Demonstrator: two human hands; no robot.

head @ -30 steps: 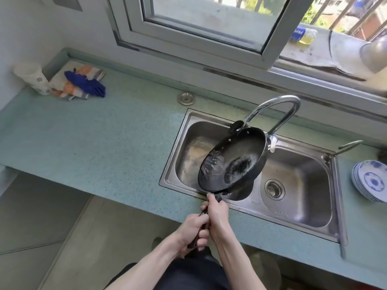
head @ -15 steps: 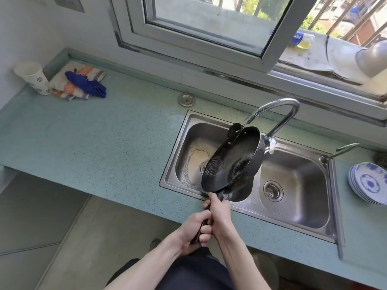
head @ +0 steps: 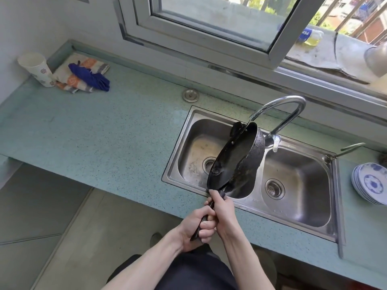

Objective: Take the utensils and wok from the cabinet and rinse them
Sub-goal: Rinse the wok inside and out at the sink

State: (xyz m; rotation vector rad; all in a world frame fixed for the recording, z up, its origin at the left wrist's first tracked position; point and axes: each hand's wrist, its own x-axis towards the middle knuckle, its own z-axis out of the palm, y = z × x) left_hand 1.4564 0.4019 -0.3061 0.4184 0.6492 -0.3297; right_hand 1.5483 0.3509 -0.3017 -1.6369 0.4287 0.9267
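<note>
A black wok (head: 234, 155) hangs tilted steeply on edge over the divider of the steel double sink (head: 297, 214), its inside facing left toward the left basin. Both hands hold its dark handle. My left hand (head: 199, 229) grips the lower end of the handle. My right hand (head: 222, 208) grips it higher up, just below the wok's rim. The curved chrome tap (head: 280, 105) arches above the wok's far rim. No utensils are visible.
A stack of blue-and-white plates (head: 370, 183) sits on the teal counter (head: 104, 132) right of the sink. A paper cup (head: 36, 69), folded cloths (head: 83, 77) and a sink plug (head: 190, 95) lie at the back left. An open window frame (head: 280, 38) overhangs the tap.
The wok has been tipped from nearly flat to steeply on edge, its inside turning left. The water that pooled in it is gone. Both hands kept their grip on the handle.
</note>
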